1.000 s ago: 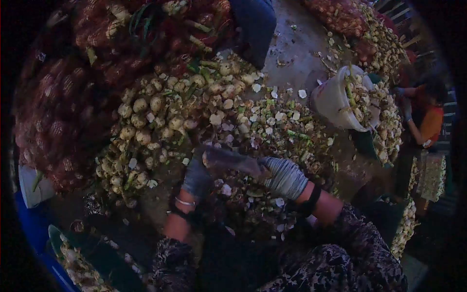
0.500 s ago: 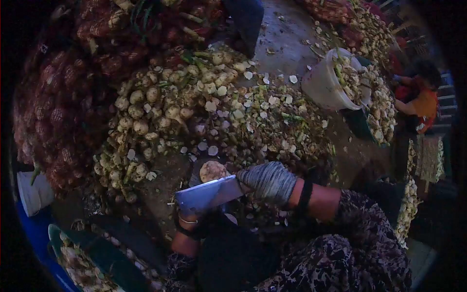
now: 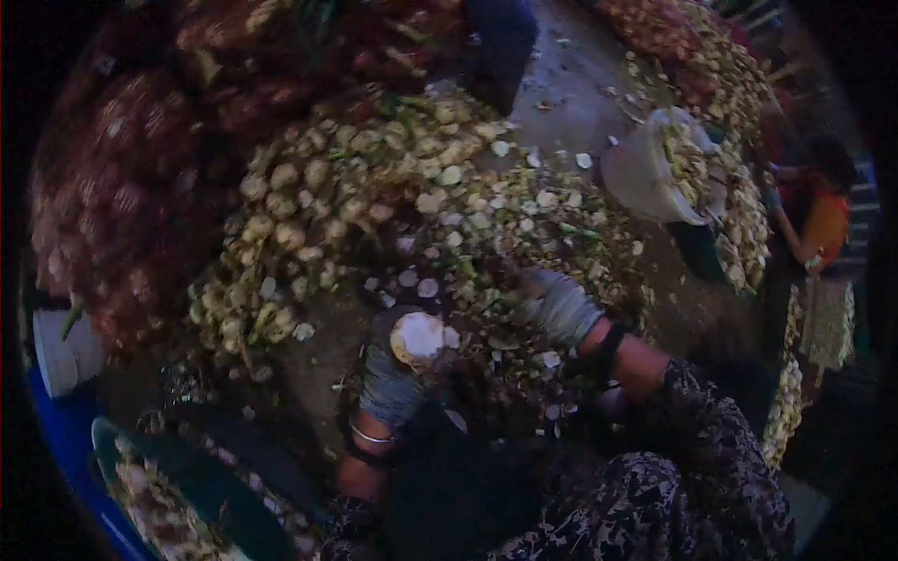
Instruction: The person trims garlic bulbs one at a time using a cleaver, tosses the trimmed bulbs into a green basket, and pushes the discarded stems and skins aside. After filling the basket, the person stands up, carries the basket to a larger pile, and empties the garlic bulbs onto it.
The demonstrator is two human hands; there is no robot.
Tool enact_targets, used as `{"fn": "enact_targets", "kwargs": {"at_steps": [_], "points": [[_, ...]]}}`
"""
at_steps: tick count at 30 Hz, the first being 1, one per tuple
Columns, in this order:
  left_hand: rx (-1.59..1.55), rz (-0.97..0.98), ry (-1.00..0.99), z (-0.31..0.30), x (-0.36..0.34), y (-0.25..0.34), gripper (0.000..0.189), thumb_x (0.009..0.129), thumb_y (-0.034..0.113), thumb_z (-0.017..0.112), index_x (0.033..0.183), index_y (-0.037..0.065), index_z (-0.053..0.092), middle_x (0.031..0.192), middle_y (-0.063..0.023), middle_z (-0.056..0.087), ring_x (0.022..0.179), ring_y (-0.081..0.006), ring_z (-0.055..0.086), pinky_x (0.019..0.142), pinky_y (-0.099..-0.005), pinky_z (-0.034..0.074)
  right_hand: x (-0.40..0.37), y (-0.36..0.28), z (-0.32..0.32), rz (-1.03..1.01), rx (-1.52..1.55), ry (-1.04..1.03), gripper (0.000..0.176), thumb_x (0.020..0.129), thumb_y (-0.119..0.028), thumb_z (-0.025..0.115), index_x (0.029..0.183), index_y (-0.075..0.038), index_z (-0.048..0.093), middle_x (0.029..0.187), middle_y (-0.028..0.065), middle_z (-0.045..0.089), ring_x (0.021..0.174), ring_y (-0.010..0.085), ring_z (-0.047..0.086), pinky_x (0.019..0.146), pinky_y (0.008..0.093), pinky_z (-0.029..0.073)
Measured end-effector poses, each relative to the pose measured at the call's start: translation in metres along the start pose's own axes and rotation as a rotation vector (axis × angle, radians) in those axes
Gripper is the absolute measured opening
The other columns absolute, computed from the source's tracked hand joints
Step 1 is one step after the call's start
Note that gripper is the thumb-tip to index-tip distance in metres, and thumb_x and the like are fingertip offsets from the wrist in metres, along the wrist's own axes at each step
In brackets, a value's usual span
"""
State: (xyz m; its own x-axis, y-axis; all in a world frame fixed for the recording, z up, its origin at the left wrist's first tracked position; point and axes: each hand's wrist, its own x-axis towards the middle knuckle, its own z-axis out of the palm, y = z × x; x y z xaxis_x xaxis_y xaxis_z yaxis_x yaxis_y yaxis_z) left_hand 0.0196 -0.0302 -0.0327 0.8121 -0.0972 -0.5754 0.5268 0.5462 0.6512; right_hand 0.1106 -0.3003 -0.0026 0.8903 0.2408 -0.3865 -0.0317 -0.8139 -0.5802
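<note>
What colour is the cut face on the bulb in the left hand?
The cut face looks white; the head view, the only one, shows it.

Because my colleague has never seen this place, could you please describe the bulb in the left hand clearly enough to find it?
Start at the broad heap of bulbs left of the tilted white bucket. Lower in the picture, the grey-gloved left hand holds the bulb. Its broad, flat white face looks larger than the pale slices scattered nearby.
</note>
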Motion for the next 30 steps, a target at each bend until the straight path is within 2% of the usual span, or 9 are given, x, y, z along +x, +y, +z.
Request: {"fn": "enact_targets", "kwargs": {"at_steps": [2, 4, 9, 10, 12, 22, 25, 28, 30], "points": [[1.092, 0.727, -0.162, 0.001, 0.021, 0.005, 0.073, 0.068, 0.019, 0.087, 0.124, 0.006, 0.042, 0.116, -0.0108, 0.057, 0.107, -0.0217, 0.058, 0.091, -0.0359, 0.049, -0.001, -0.038, 0.01, 0.017, 0.497, -0.265, 0.047, 0.087, -0.042, 0.065, 0.117, -0.006, 0.061, 0.101, 0.0103, 0.069, 0.092, 0.0222, 0.065, 0.084, 0.0365, 0.05], [0.616, 0.384, -0.113, 0.041, 0.005, 0.028, 0.078, 0.067, 0.024, 0.087, 0.128, 0.007, 0.042, 0.12, -0.0116, 0.055, 0.109, -0.0232, 0.056, 0.093, -0.0394, 0.048, 0.0, -0.065, 0.02, -0.001, 0.626, -0.332, 0.048, 0.086, -0.041, 0.067, 0.116, -0.005, 0.062, 0.103, 0.0091, 0.069, 0.093, 0.0203, 0.064, 0.085, 0.0362, 0.049], [0.875, 1.132, 0.48, 0.062, 0.032, 0.006, 0.058, 0.076, 0.024, 0.079, 0.125, 0.006, 0.054, 0.121, -0.0099, 0.057, 0.107, -0.0234, 0.057, 0.095, -0.0385, 0.046, 0.001, -0.087, 0.014, -0.218, 0.573, -0.205, 0.05, 0.083, -0.038, 0.072, 0.119, -0.005, 0.06, 0.108, 0.0111, 0.068, 0.097, 0.0223, 0.064, 0.088, 0.0367, 0.049], [0.876, 1.13, 0.483, 0.048, 0.024, 0.012, 0.058, 0.076, 0.024, 0.079, 0.125, 0.006, 0.054, 0.121, -0.0099, 0.057, 0.107, -0.0234, 0.057, 0.095, -0.0385, 0.046, -0.002, -0.079, 0.02, -0.241, 0.451, -0.155, 0.053, 0.081, -0.038, 0.075, 0.119, -0.005, 0.059, 0.105, 0.0114, 0.066, 0.095, 0.0224, 0.064, 0.085, 0.0355, 0.05], [0.313, -0.059, -0.141, 0.021, -0.001, 0.044, 0.055, 0.091, 0.045, 0.06, 0.125, 0.002, 0.053, 0.114, -0.0109, 0.062, 0.105, -0.0217, 0.058, 0.093, -0.0391, 0.049, 0.0, -0.076, 0.021, -0.275, 0.326, -0.104, 0.056, 0.078, -0.039, 0.077, 0.119, -0.006, 0.058, 0.103, 0.0117, 0.065, 0.093, 0.0226, 0.064, 0.082, 0.0342, 0.05], [0.101, -0.275, -0.413, -0.04, 0.037, -0.046, 0.024, 0.095, 0.014, 0.056, 0.118, 0.006, 0.06, 0.114, -0.0046, 0.062, 0.097, -0.0151, 0.06, 0.082, -0.0296, 0.052, -0.01, -0.072, -0.029, -0.345, -0.16, -0.337, 0.036, 0.08, -0.034, 0.067, 0.104, -0.009, 0.057, 0.09, 0.0167, 0.063, 0.085, 0.0372, 0.063, 0.074, 0.0454, 0.051], [1.081, 0.728, -0.235, 0.013, -0.007, 0.018, 0.031, 0.095, 0.018, 0.057, 0.123, 0.005, 0.056, 0.114, -0.0061, 0.064, 0.089, -0.0156, 0.064, 0.074, -0.0286, 0.054, 0.0, -0.017, -0.006, -0.208, -0.208, -0.326, 0.029, 0.078, -0.025, 0.067, 0.099, -0.008, 0.058, 0.083, 0.0158, 0.062, 0.081, 0.0381, 0.062, 0.072, 0.0453, 0.05], [0.058, 0.185, 0.181, 0.017, -0.06, 0.089, 0.044, 0.096, 0.029, 0.055, 0.131, 0.003, 0.048, 0.124, -0.0118, 0.06, 0.111, -0.0241, 0.059, 0.096, -0.0382, 0.047, -0.001, 0.017, -0.017, -0.095, -0.241, -0.253, 0.03, 0.082, -0.031, 0.064, 0.099, -0.007, 0.059, 0.084, 0.017, 0.064, 0.081, 0.0394, 0.062, 0.072, 0.0461, 0.05], [-0.372, 0.561, -0.126, 0.001, -0.104, 0.13, 0.041, 0.095, 0.026, 0.055, 0.129, 0.004, 0.05, 0.123, -0.0116, 0.06, 0.107, -0.0231, 0.059, 0.092, -0.0364, 0.048, -0.009, 0.03, -0.015, -0.04, -0.251, -0.246, 0.034, 0.086, -0.038, 0.062, 0.099, -0.007, 0.06, 0.088, 0.018, 0.065, 0.082, 0.0402, 0.062, 0.073, 0.0471, 0.05]]}}
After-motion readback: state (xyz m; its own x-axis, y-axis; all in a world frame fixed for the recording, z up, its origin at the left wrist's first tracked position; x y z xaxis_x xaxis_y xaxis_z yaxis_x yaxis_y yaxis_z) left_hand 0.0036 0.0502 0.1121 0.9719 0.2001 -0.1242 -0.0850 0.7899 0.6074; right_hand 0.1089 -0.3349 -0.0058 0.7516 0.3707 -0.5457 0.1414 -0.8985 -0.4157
